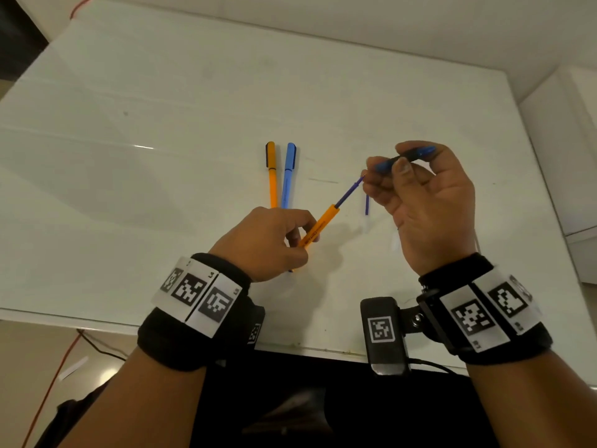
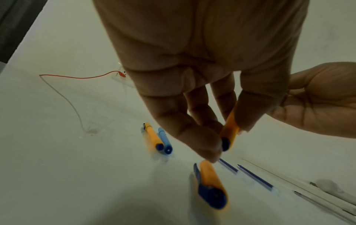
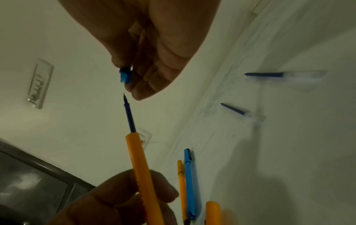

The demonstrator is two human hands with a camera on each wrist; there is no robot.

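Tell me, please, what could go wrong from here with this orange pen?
1. The thin blue refill sticks bare out of the orange plastic pen barrel pinched by the left hand; pushed off-line, it might bend or ink the right hand.
2. The small blue pen piece pinched in the right hand could slip and drop.

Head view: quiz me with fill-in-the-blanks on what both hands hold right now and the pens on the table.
The left hand holds the ____ pen barrel, refill sticking out.
The right hand pinches a small ____ tip piece.
____ capped pens lie side by side on the table.
Missing: orange; blue; two.
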